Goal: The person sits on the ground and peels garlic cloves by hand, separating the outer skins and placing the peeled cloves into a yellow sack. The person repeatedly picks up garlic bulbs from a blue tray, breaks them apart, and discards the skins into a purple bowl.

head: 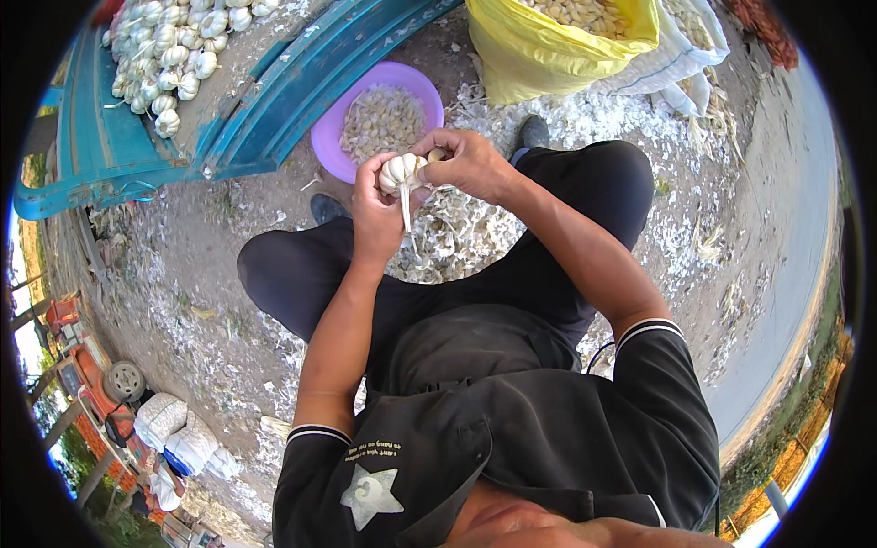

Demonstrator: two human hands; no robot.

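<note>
My left hand holds a white garlic bulb whose dry stalk points down toward my lap. At the bulb's right side, my right hand pinches a pale clove between thumb and fingers; whether the clove is still joined to the bulb cannot be told. Just beyond both hands, a purple plastic basin on the ground holds many loose cloves. Between my legs lies a heap of garlic skins and stalks.
Whole garlic bulbs are piled at upper left beside a blue metal panel. A yellow woven sack and a white sack, both with cloves, stand at upper right. Skins litter the ground. Far lower left are an orange vehicle, filled sacks and a person.
</note>
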